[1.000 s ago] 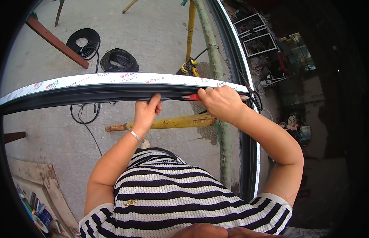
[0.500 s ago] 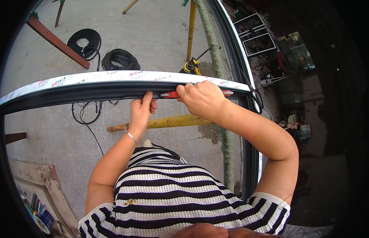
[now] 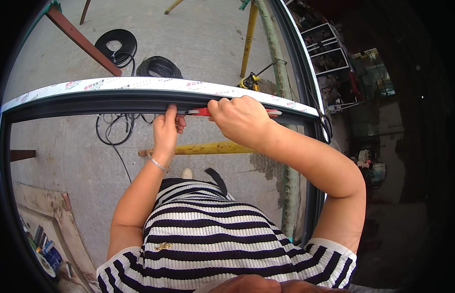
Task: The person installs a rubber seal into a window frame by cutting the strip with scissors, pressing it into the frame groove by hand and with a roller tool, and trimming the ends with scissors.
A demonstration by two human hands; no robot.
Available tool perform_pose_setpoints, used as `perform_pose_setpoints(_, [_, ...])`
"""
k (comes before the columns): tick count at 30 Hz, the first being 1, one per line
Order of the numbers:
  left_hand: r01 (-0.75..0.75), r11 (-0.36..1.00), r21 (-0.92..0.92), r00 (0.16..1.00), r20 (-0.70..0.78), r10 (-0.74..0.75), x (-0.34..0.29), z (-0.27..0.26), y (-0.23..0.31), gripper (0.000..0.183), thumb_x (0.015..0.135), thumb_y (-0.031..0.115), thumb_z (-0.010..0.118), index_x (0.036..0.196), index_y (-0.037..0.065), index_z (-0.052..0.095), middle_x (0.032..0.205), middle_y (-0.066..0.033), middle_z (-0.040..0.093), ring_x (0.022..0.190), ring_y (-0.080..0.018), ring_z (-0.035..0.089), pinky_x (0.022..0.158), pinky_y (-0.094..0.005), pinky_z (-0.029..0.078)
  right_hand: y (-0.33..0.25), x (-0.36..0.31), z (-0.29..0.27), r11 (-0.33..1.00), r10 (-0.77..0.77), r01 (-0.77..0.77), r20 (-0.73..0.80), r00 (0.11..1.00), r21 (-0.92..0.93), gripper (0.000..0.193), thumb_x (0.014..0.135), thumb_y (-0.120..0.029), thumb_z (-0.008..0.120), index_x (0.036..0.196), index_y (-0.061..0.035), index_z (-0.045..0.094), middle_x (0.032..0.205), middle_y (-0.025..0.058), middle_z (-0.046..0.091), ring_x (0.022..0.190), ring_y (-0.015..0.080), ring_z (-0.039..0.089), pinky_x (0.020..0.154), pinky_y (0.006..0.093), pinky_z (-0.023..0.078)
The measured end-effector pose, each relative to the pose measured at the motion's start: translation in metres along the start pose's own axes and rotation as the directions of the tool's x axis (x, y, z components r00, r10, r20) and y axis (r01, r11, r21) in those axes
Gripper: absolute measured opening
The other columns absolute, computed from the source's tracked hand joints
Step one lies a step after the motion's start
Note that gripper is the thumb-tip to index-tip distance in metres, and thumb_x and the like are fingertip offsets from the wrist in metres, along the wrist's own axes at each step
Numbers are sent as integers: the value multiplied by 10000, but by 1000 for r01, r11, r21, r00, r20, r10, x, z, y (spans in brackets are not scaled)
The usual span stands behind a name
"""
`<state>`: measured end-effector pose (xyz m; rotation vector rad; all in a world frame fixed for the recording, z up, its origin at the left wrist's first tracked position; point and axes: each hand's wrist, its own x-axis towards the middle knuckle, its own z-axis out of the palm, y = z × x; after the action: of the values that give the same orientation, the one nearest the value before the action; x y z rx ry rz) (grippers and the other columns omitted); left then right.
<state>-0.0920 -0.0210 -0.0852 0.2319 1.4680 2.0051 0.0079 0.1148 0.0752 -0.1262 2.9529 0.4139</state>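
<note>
The right hand [image 3: 239, 119] is covering most of the red tool [image 3: 200, 112]. The left hand's fingertips [image 3: 170, 108] are disappearing into the dark frame channel [image 3: 90, 103].

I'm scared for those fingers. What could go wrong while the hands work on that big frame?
The left hand presses the frame right beside the red tool that the right hand grips, so a slip might nick or pinch the fingers. Loose black cables lie on the floor near the feet, so a step sideways could catch one and cause a stumble.
</note>
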Motion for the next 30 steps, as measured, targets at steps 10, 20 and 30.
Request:
perform_pose_setpoints(10, [-22, 995, -101, 995, -94, 12, -7, -37, 11, 663, 1055, 587, 314, 871, 22, 610, 702, -40, 565, 634, -117, 510, 597, -252, 419, -36, 46, -7, 998, -34, 36, -42, 999, 42, 195, 927, -224, 615, 885, -34, 600, 746, 119, 694, 643, 274, 709, 575, 373, 556])
perform_pose_setpoints(20, [-9, 972, 237, 941, 330, -72, -22, -8, -37, 275, 1023, 221, 535, 1062, -6, 686, 788, -34, 613, 692, -111, 555, 649, -249, 468, 35, -59, -68, 842, 492, -420, -161, 856, 339, 339, 897, -335, 718, 1011, -44, 585, 765, 135, 676, 715, 316, 695, 626, 407, 522])
perform_pose_setpoints(30, [-140, 928, 345, 640, 747, -181, 6, 197, -104, 487, 984, 343, 647, 1356, 40, 561, 1275, -80, 599, 894, -139, 632, 758, -263, 518, 32, -234, -72, 349, 927, -690, -128, 352, 634, 243, 845, -194, 736, 977, -4, 662, 730, 198, 650, 639, 340, 647, 623, 385, 499])
